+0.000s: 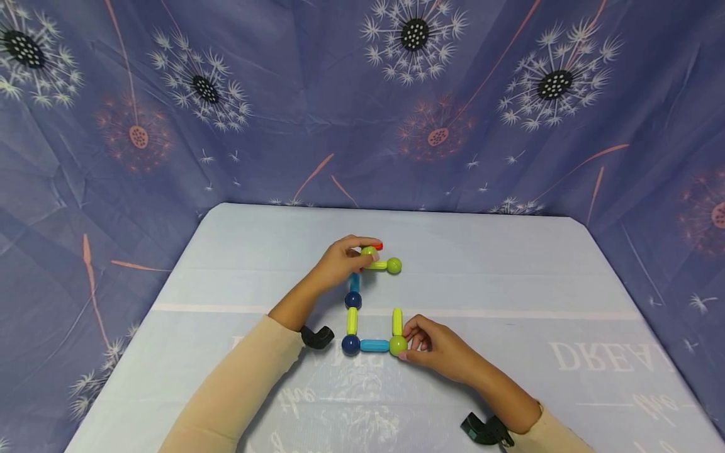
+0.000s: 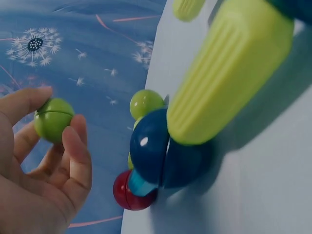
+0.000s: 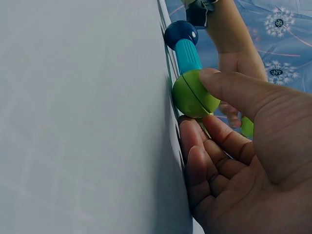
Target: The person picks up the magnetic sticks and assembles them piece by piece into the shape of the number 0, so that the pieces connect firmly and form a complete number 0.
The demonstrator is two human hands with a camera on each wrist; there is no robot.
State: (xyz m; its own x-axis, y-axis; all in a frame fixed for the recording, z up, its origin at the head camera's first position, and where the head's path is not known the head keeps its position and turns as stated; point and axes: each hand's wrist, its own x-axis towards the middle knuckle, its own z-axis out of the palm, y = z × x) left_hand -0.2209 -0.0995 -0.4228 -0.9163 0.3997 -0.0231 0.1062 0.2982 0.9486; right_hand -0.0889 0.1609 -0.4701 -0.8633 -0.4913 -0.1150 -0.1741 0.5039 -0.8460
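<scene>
your left hand reaches to the far corner of a magnetic rod-and-ball frame laid flat on the pale blue table, fingertips pinching a green ball there; the left wrist view shows that ball gripped between thumb and fingers. a red rod sits just beyond it, and a yellow-green rod runs right from it to a second green ball. your right hand works the near right corner, thumb and curled fingers pinching the green corner ball, likely to keep it from rolling while the far end is handled. from that ball a blue rod runs left to a dark blue ball, and a short yellow-green upright rod points away from you. the left side climbs through another yellow-green rod and a dark blue ball. the right side stays open between its two ends. a dandelion-print cloth hangs behind.
</scene>
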